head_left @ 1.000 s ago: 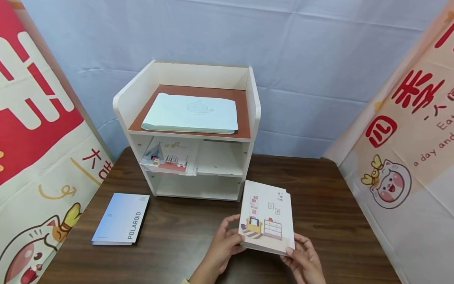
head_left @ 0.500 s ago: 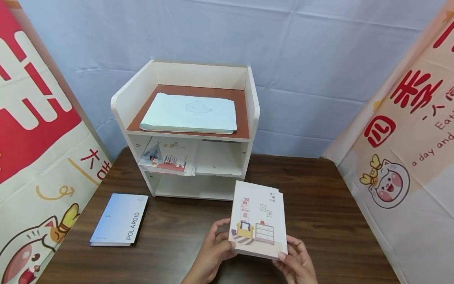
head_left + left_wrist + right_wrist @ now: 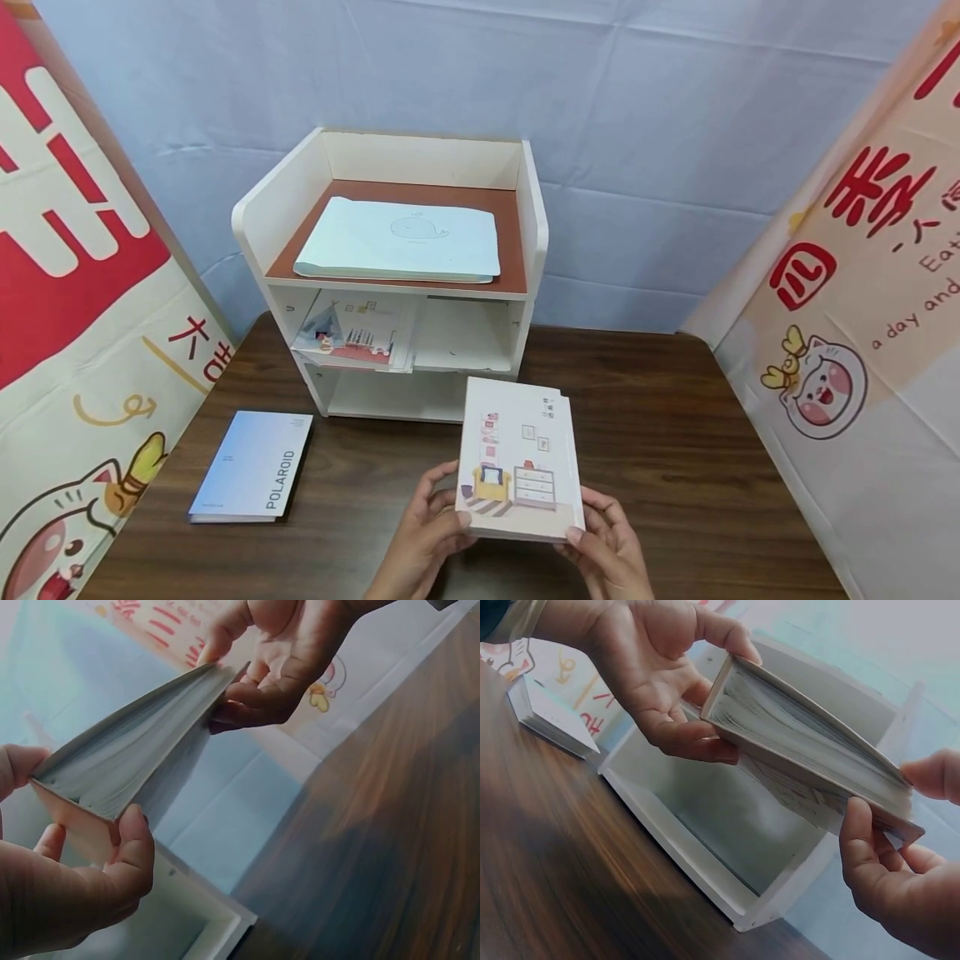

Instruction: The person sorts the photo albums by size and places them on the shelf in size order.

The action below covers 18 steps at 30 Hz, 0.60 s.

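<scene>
Both hands hold a thick white photo album (image 3: 517, 458) above the table, its cover printed with a yellow armchair and a chest of drawers. My left hand (image 3: 427, 529) pinches its near left corner, thumb on the cover and fingers beneath. At the near right corner my right hand (image 3: 606, 542) pinches it the same way. In the left wrist view the clear sleeves of the album (image 3: 127, 742) show between its covers, and the right wrist view shows the same page edges. To the left on the table lies a blue and white album (image 3: 251, 467) marked POLAROID.
A white shelf unit (image 3: 534, 208) stands behind the hands. On its brown top lies a pale book (image 3: 405, 237) with a whale drawing. Its middle shelf holds a stack of printed items (image 3: 356, 329) at the left. Patterned cloth hangs at both sides of the wooden table (image 3: 660, 433).
Both hands have carried the white photo album leftward, from right of the shelf unit to in front of its right side. Their pinch on it looks the same. The blue album stays put.
</scene>
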### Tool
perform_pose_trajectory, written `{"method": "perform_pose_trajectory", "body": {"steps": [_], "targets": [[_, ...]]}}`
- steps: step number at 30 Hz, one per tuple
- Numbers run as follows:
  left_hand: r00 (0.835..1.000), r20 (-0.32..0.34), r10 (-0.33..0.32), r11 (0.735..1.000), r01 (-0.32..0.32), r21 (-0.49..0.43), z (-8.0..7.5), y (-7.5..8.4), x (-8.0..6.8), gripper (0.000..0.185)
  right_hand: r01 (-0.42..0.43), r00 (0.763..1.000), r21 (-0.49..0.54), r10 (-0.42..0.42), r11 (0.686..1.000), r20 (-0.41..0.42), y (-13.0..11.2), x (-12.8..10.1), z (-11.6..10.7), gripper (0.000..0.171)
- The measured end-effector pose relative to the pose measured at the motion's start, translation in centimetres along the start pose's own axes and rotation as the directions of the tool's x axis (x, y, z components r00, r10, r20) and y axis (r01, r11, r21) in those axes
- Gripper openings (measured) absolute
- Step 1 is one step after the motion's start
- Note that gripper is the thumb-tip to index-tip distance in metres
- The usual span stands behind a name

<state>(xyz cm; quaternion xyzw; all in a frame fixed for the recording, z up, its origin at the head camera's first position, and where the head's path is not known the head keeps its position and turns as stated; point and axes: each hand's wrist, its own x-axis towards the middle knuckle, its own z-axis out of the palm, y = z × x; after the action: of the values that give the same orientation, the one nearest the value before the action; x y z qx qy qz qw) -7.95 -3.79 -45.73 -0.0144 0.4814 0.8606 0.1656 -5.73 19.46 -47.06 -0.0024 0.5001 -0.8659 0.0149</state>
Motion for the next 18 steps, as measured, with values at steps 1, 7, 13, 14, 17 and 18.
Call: {"method": "perform_pose_trajectory", "body": {"steps": [1,7,13,14,17,18], "targets": [[1.0,-0.001,0.006,1.0,-0.006,0.004,-0.1,0.1,-0.1,0.065,0.0,1.0,0.0,0.0,1.0,0.004,0.0,0.1,0.2,0.042],[0.998,-0.003,0.056,0.998,-0.056,0.04,-0.7,0.6,-0.5,0.062,0.019,0.997,0.062,-0.023,0.998,0.079,0.0,0.4,1.3,0.04],[0.996,-0.034,0.086,0.994,-0.084,0.075,-1.4,1.0,-0.7,0.063,-0.014,0.997,0.06,0.01,0.998,0.071,0.0,0.6,2.6,0.04],[0.995,-0.04,0.091,0.993,-0.088,0.085,-1.4,1.2,-0.8,0.064,-0.024,0.998,0.048,0.022,0.999,0.056,0.1,0.7,2.9,0.04],[0.992,-0.06,0.113,0.988,-0.105,0.116,-1.6,1.6,-0.9,0.064,-0.057,0.998,0.014,0.057,0.998,0.017,0.1,0.9,3.6,0.042],[0.99,-0.066,0.121,0.986,-0.112,0.124,-1.7,1.7,-1.0,0.065,-0.067,0.998,0.005,0.067,0.998,0.011,0.1,0.9,3.9,0.044]]}}
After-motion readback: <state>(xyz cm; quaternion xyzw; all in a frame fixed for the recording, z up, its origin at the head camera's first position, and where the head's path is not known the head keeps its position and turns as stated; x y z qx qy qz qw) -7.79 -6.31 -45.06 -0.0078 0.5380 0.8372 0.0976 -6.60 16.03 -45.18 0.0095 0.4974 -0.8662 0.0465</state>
